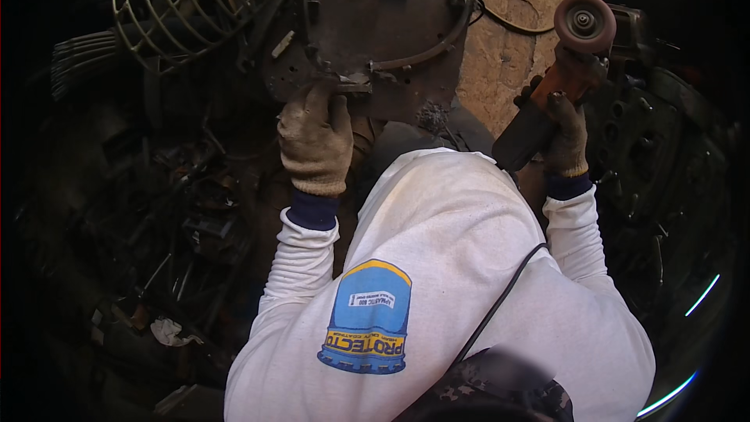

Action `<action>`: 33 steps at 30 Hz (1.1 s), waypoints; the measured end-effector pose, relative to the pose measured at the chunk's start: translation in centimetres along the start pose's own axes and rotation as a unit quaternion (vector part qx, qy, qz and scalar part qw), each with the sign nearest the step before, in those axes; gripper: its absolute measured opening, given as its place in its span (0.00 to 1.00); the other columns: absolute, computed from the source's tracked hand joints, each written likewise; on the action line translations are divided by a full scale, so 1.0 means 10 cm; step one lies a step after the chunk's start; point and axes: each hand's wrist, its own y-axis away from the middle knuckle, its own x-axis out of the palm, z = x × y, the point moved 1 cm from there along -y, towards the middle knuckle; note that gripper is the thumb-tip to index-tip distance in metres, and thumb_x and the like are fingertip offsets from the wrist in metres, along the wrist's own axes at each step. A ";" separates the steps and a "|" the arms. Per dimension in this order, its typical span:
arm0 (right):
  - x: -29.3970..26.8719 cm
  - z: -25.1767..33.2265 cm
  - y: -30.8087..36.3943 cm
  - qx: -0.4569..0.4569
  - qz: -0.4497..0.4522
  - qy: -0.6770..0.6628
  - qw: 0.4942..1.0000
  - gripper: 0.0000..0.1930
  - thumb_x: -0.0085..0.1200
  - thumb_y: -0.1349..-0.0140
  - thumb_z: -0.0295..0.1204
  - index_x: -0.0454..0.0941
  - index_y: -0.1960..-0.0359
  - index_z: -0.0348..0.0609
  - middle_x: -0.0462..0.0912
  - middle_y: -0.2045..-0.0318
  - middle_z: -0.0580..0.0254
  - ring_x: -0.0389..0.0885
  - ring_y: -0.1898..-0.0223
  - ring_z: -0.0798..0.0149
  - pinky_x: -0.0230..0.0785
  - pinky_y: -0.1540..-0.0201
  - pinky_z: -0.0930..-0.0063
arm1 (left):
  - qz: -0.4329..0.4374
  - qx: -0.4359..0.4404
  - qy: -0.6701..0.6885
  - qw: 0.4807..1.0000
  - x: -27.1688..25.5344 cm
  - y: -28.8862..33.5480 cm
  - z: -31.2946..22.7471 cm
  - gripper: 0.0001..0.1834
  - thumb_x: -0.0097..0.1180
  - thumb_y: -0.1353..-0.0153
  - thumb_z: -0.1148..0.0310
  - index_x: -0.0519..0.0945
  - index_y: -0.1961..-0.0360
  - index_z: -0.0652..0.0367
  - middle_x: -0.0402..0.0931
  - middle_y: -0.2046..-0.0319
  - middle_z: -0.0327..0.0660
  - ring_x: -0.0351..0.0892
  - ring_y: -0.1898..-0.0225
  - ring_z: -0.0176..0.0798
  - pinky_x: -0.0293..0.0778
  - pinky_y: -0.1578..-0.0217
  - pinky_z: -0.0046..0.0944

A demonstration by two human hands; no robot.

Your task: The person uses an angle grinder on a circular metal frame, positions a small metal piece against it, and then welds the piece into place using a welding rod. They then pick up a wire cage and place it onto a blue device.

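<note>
My right hand (570,137), in a tan work glove, is wrapped round the body of an angle grinder (558,86) with an orange-and-black housing. Its round reddish-brown disc (584,22) faces up at the far end, away from the metalwork. In a matching glove, my left hand (316,141) is closed at the near edge of a dark steel plate (359,19), its fingers on a short flat metal piece (353,88); the fingertips are partly hidden. Just beyond that hand, a curved metal bar frame (426,55) lies on the plate.
A round cage of bent metal rods (183,12) stands at the far left, beside a bundle of rods (82,62). Dark scrap (207,227) clutters the left side. A cable (512,25) crosses the brown surface (500,62). Dark machinery parts (656,133) lie at the right.
</note>
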 end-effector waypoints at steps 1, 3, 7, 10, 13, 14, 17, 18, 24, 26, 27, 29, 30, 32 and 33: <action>0.00 0.00 0.00 0.001 -0.001 0.001 1.000 0.29 0.63 0.42 0.27 0.67 0.39 0.38 0.81 0.55 0.49 0.84 0.54 0.51 0.81 0.50 0.51 | 0.003 0.004 -0.001 1.000 0.00 -0.03 0.00 0.11 0.63 0.44 0.73 0.85 0.59 0.57 0.83 0.61 0.48 0.84 0.62 0.52 0.80 0.60 0.47; -0.01 0.01 0.00 0.003 -0.001 0.001 1.000 0.29 0.62 0.42 0.27 0.67 0.39 0.38 0.81 0.55 0.49 0.84 0.54 0.50 0.81 0.50 0.51 | 0.017 0.008 -0.012 1.000 0.00 -0.05 -0.01 0.11 0.63 0.44 0.73 0.85 0.58 0.56 0.84 0.61 0.48 0.84 0.62 0.52 0.80 0.60 0.47; -0.05 -0.02 0.00 0.003 0.008 0.029 1.000 0.30 0.64 0.41 0.34 0.68 0.38 0.41 0.81 0.53 0.54 0.84 0.52 0.54 0.80 0.46 0.54 | 0.047 0.000 -0.065 0.997 0.01 -0.05 -0.02 0.12 0.65 0.44 0.71 0.86 0.58 0.53 0.84 0.61 0.46 0.84 0.62 0.51 0.81 0.60 0.46; -0.06 -0.02 0.00 0.004 0.009 0.026 1.000 0.30 0.64 0.41 0.34 0.68 0.38 0.40 0.81 0.53 0.54 0.84 0.52 0.54 0.80 0.45 0.54 | 0.049 -0.014 -0.098 0.994 0.04 -0.06 -0.03 0.11 0.66 0.44 0.69 0.86 0.58 0.50 0.84 0.62 0.45 0.85 0.62 0.50 0.81 0.61 0.45; -0.07 -0.03 0.00 0.006 0.012 0.020 1.000 0.30 0.64 0.41 0.34 0.68 0.39 0.40 0.81 0.53 0.53 0.84 0.52 0.55 0.80 0.45 0.54 | 0.033 -0.025 -0.110 0.993 0.06 -0.08 -0.04 0.11 0.67 0.44 0.69 0.87 0.59 0.49 0.84 0.63 0.45 0.85 0.63 0.49 0.81 0.63 0.45; -0.05 -0.02 0.00 0.004 0.014 0.021 1.000 0.30 0.64 0.41 0.34 0.68 0.39 0.40 0.80 0.53 0.53 0.84 0.52 0.55 0.80 0.45 0.54 | 0.025 -0.028 -0.112 0.993 0.06 -0.09 -0.04 0.11 0.67 0.44 0.68 0.87 0.59 0.48 0.84 0.64 0.44 0.85 0.63 0.49 0.81 0.63 0.45; -0.06 -0.02 0.01 0.007 0.017 0.024 1.000 0.29 0.64 0.41 0.34 0.69 0.39 0.39 0.81 0.53 0.53 0.84 0.52 0.55 0.79 0.44 0.54 | 0.023 -0.031 -0.104 0.994 0.06 -0.10 -0.05 0.11 0.67 0.44 0.70 0.87 0.59 0.48 0.84 0.65 0.44 0.85 0.65 0.49 0.81 0.64 0.45; -0.07 -0.01 0.00 0.009 0.020 0.025 0.999 0.29 0.64 0.41 0.34 0.69 0.39 0.39 0.81 0.53 0.53 0.84 0.52 0.55 0.79 0.44 0.54 | 0.012 -0.022 -0.089 0.996 0.07 -0.09 -0.03 0.11 0.67 0.45 0.71 0.87 0.59 0.48 0.84 0.64 0.45 0.85 0.64 0.50 0.81 0.63 0.45; -0.05 -0.02 0.00 0.003 0.011 0.021 1.000 0.29 0.64 0.41 0.34 0.69 0.39 0.39 0.80 0.53 0.53 0.84 0.52 0.55 0.79 0.45 0.53 | -0.025 0.026 -0.057 0.998 0.15 -0.12 0.03 0.13 0.69 0.47 0.75 0.87 0.59 0.52 0.84 0.62 0.46 0.85 0.61 0.51 0.81 0.61 0.45; -0.06 -0.02 0.00 0.002 0.022 0.022 1.000 0.29 0.64 0.40 0.34 0.69 0.39 0.39 0.80 0.53 0.53 0.83 0.51 0.55 0.79 0.44 0.53 | -0.034 0.032 -0.054 0.997 0.15 -0.11 0.03 0.12 0.68 0.46 0.74 0.87 0.59 0.53 0.84 0.62 0.46 0.85 0.61 0.50 0.81 0.60 0.45; -0.06 -0.01 -0.01 0.001 0.027 0.023 0.999 0.29 0.64 0.40 0.34 0.68 0.39 0.40 0.80 0.53 0.53 0.83 0.51 0.54 0.79 0.44 0.53 | -0.041 0.033 -0.056 0.997 0.16 -0.11 0.03 0.12 0.68 0.46 0.74 0.87 0.59 0.51 0.84 0.62 0.45 0.85 0.61 0.50 0.81 0.61 0.45; -0.07 -0.02 -0.02 0.006 0.027 0.018 0.999 0.29 0.64 0.40 0.33 0.68 0.39 0.40 0.80 0.53 0.53 0.83 0.51 0.54 0.79 0.44 0.53 | -0.054 0.035 -0.061 0.996 0.17 -0.11 0.03 0.12 0.66 0.45 0.73 0.86 0.59 0.49 0.83 0.63 0.43 0.85 0.63 0.49 0.81 0.62 0.45; -0.08 -0.02 -0.02 0.008 0.027 0.015 0.999 0.29 0.64 0.40 0.33 0.68 0.39 0.40 0.80 0.53 0.53 0.83 0.51 0.54 0.79 0.44 0.53 | -0.045 0.028 -0.062 0.997 0.17 -0.11 0.02 0.12 0.66 0.45 0.72 0.86 0.59 0.49 0.83 0.63 0.43 0.85 0.63 0.49 0.81 0.62 0.45; -0.08 -0.02 -0.03 0.006 0.033 0.010 0.999 0.29 0.64 0.40 0.32 0.68 0.39 0.40 0.80 0.53 0.53 0.83 0.51 0.54 0.79 0.44 0.53 | -0.026 0.014 -0.065 0.997 0.15 -0.12 -0.01 0.11 0.66 0.45 0.71 0.86 0.59 0.49 0.83 0.63 0.44 0.84 0.63 0.49 0.81 0.62 0.45; -0.07 -0.02 -0.03 0.004 0.038 0.007 0.999 0.29 0.64 0.40 0.32 0.68 0.39 0.40 0.80 0.53 0.53 0.83 0.51 0.54 0.79 0.44 0.52 | -0.023 0.011 -0.065 0.998 0.15 -0.12 -0.01 0.11 0.66 0.45 0.71 0.86 0.59 0.49 0.83 0.63 0.44 0.84 0.63 0.49 0.81 0.62 0.45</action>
